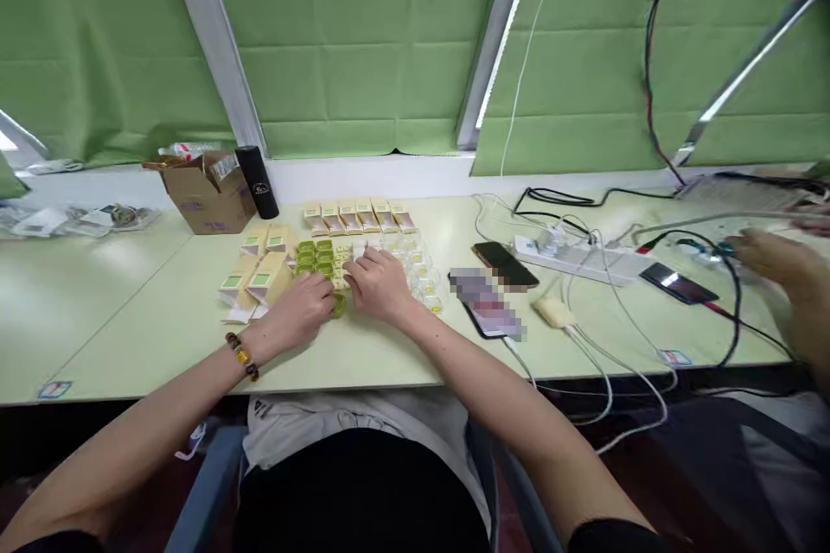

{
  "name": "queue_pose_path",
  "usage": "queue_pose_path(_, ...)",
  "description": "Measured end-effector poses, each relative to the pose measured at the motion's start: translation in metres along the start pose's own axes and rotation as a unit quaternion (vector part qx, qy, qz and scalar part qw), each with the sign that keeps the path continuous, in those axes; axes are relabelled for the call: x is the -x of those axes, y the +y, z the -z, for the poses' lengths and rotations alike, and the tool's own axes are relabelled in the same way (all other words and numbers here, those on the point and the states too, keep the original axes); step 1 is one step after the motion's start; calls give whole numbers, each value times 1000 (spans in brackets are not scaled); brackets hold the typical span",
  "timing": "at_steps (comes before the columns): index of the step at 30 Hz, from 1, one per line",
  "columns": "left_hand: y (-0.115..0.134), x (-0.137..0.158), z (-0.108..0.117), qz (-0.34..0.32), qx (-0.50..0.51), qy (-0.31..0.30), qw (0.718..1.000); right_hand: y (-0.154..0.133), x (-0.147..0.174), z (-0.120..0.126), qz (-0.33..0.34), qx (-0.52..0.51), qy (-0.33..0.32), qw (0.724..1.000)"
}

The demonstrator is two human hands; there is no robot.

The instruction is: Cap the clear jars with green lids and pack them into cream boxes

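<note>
Head view, left fingers [324, 289], right fingers [358, 270] bent by green cups [315, 257], grip unclear, transparent cups [416, 259] right, box [208, 197] back-left.

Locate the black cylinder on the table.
The black cylinder stands left of centre in the head view, near the back edge of the table, immediately right of the cardboard box.

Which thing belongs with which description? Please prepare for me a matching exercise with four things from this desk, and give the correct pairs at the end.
Things:
1. beaded bracelet
2. black cylinder
3. green containers
4. power strip

Descriptions:
A. long and white
B. in rows, just beyond the left hand
C. around the left wrist
D. right beside the cardboard box

Pairs: 1-C, 2-D, 3-B, 4-A
</note>
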State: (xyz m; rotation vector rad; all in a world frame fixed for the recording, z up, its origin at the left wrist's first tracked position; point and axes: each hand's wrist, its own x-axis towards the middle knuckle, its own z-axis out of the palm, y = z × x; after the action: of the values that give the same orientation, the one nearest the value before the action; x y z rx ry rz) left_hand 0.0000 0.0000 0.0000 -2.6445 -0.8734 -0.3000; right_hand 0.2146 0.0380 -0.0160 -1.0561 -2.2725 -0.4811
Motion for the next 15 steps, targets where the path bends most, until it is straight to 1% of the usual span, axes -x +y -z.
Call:
queue_pose_path(4,-13,-8,11,-20,-20,70,997,6,-10,4,-21,-13,3,1000)
queue_pose_path(8,-35,-26,19,-7,-36,184,982,18,-25,7,-69,-47,33,996)
queue_pose_path(10,-46,-37,14,25,-29,250,968,24,-29,5,-105,-79,51,990)
queue_pose_path(12,-54,-46,3,49,-10,300,953,28,-28,-1,-135,-126,69,980)
queue_pose_path(14,-56,-52,-11,55,9,325,944,29,-24,-9,-146,-188,90,967)
queue_pose_path(15,-56,-53,-17,52,18,328,943,29,-21,-14,-147,-221,100,959)
